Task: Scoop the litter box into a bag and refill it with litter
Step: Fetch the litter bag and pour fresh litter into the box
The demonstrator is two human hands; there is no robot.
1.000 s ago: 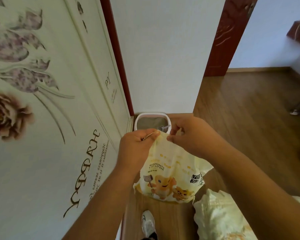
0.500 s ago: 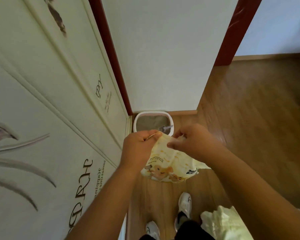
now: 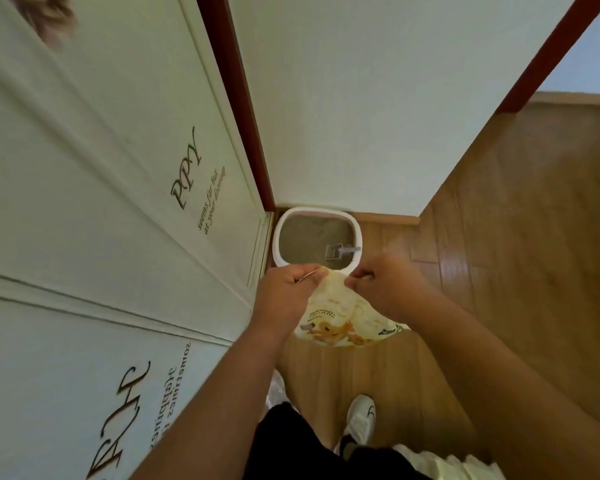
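- You had the litter bag (image 3: 340,315) up off the floor, hanging just on your side of the litter box (image 3: 356,233) and overlapping its near rim from this angle.
- Your left hand (image 3: 284,297) was curled tight on the bag's top edge, pinching it at the left corner.
- Your right hand (image 3: 388,289) was pinching the same top edge a bit further right, fingers bunched on the plastic. So neither hand was loose, both were clamped on the bag.
- Between your hands the top edge looked bunched up; couldn't tell if the bag was torn open or sealed.
- The box sat on the wood floor (image 3: 499,237), tucked in the corner against the white wall (image 3: 378,98) with the lettered door (image 3: 118,168) to its left.
- There was greyish litter (image 3: 305,240) inside the box, and the scoop (image 3: 338,252) lay in its near-right part, handle resting on the right rim.
- Your shoe (image 3: 361,417) was on the floor on the near side of the box, below the bag.
- A crumpled pale bag (image 3: 447,465) sat near that shoe, well away from the box.
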